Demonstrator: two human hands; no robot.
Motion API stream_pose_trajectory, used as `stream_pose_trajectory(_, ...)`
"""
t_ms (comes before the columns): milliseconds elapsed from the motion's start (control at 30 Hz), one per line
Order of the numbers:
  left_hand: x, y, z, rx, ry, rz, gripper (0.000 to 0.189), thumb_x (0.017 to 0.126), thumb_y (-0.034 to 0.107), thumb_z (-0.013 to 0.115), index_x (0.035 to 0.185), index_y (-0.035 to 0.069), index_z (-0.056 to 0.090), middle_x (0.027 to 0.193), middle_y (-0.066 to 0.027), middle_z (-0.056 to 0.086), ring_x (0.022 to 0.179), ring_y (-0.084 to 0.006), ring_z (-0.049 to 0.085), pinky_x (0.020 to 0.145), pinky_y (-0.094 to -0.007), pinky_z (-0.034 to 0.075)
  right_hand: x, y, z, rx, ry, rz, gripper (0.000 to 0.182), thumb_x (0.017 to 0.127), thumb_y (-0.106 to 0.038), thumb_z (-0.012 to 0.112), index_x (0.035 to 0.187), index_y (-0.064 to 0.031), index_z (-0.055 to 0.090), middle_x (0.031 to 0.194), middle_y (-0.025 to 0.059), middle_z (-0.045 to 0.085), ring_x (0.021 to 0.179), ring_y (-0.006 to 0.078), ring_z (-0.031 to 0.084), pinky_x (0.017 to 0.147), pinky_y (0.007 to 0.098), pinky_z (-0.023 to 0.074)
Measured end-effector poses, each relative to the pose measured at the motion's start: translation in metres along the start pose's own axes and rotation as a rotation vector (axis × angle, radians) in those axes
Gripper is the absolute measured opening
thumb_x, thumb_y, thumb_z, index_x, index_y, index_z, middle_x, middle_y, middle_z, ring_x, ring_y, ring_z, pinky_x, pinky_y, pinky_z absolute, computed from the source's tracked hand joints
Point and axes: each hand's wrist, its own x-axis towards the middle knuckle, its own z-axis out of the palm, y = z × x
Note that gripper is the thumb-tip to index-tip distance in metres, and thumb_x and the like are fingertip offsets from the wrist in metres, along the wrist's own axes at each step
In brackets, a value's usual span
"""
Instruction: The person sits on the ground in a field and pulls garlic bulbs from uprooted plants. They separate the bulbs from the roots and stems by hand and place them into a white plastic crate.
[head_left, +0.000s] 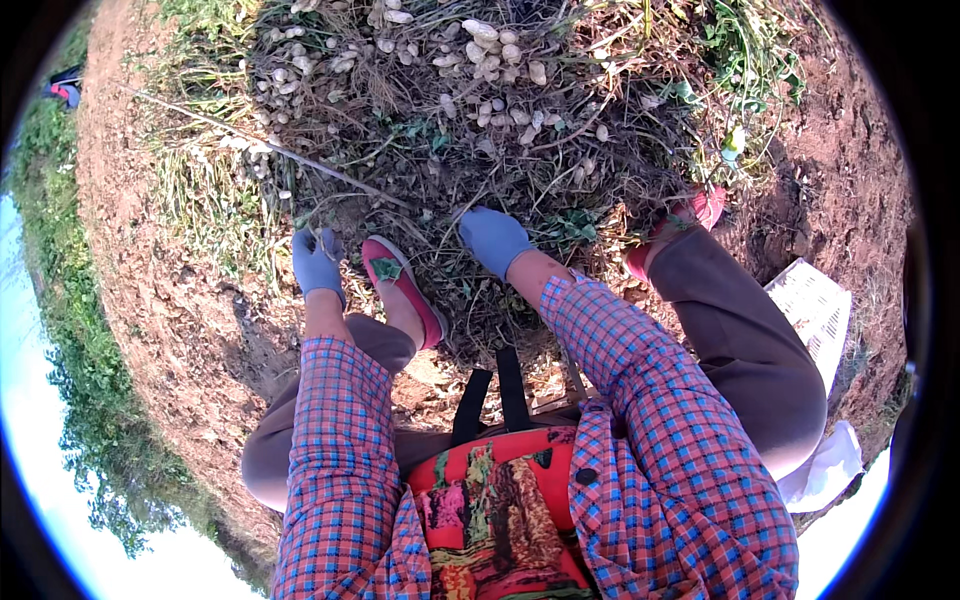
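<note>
My left hand (318, 262), in a blue-grey glove, is beside a red slip-on shoe (405, 289). Its fingers are curled, and a thin dry stem (320, 238) shows between thumb and fingers. My right hand (495, 241), gloved alike, reaches down into a heap of pulled peanut plants (420, 161). Its fingertips are hidden among the stems, so its hold cannot be made out. Beyond both hands, clusters of pale peanut pods (491, 52) hang on the roots. A green leaf (386, 268) lies on the shoe.
A long thin stick (262, 142) slants across the heap from the left. The other red shoe (705, 208) touches the heap at right. A white plastic basket (814, 307) and a white bag (825, 469) sit behind my right leg. Brown soil (150, 247) surrounds the plants.
</note>
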Motion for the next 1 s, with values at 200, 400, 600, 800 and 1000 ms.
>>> stream_pose_trajectory(200, -0.035, 0.068, 0.014, 0.479, 0.215, 0.407, 0.025, 0.088, 0.021, 0.061, 0.103, 0.001, 0.054, 0.097, -0.0134, 0.057, 0.085, -0.0269, 0.056, 0.075, -0.0383, 0.045, 0.026, -0.006, -0.006, -0.015, -0.196, 0.186, 0.028, 0.092, -0.024, 0.046, 0.111, -0.0103, 0.061, 0.108, 0.0162, 0.064, 0.093, 0.0350, 0.064, 0.078, 0.0450, 0.0516)
stream_pose_trajectory(400, -0.074, 0.089, 0.058, 0.636, 0.046, 0.706, 0.025, 0.082, 0.018, 0.065, 0.103, 0.004, 0.058, 0.114, -0.0164, 0.055, 0.104, -0.0349, 0.054, 0.085, -0.0398, 0.046, 0.009, 0.016, -0.016, 0.109, -0.079, -0.129, 0.026, 0.084, -0.022, 0.057, 0.103, -0.0039, 0.060, 0.095, 0.0161, 0.066, 0.081, 0.0328, 0.066, 0.071, 0.0420, 0.0525)
stream_pose_trajectory(600, -0.087, 0.076, 0.052, 0.617, -0.203, 0.581, 0.027, 0.083, 0.023, 0.064, 0.102, 0.005, 0.059, 0.108, -0.0133, 0.060, 0.090, -0.0306, 0.061, 0.078, -0.0381, 0.048, -0.049, 0.041, -0.094, 0.669, -0.339, 0.197, 0.017, 0.081, -0.015, 0.059, 0.091, -0.0028, 0.058, 0.072, 0.0088, 0.060, 0.061, 0.0160, 0.061, 0.052, 0.0314, 0.0477)
stream_pose_trajectory(800, -0.140, 0.097, 0.115, 0.687, -0.857, 0.529, 0.028, 0.084, 0.030, 0.061, 0.099, 0.007, 0.056, 0.090, -0.0160, 0.063, 0.084, -0.0338, 0.061, 0.074, -0.0404, 0.047, -0.088, 0.059, -0.098, 0.337, -0.607, 0.261, 0.032, 0.080, -0.033, 0.065, 0.093, -0.0040, 0.063, 0.069, 0.0062, 0.062, 0.058, 0.0160, 0.060, 0.056, 0.0302, 0.0514)
stream_pose_trajectory(1000, -0.164, 0.005, 0.133, 1.377, -1.410, 0.615, 0.032, 0.084, 0.026, 0.055, 0.110, 0.008, 0.057, 0.111, -0.0101, 0.060, 0.104, -0.0333, 0.058, 0.085, -0.0429, 0.049, -0.139, 0.105, -0.001, -0.143, -0.294, 0.286, 0.033, 0.082, -0.023, 0.061, 0.113, -0.0136, 0.063, 0.100, 0.0153, 0.067, 0.089, 0.0302, 0.067, 0.077, 0.0424, 0.0526)
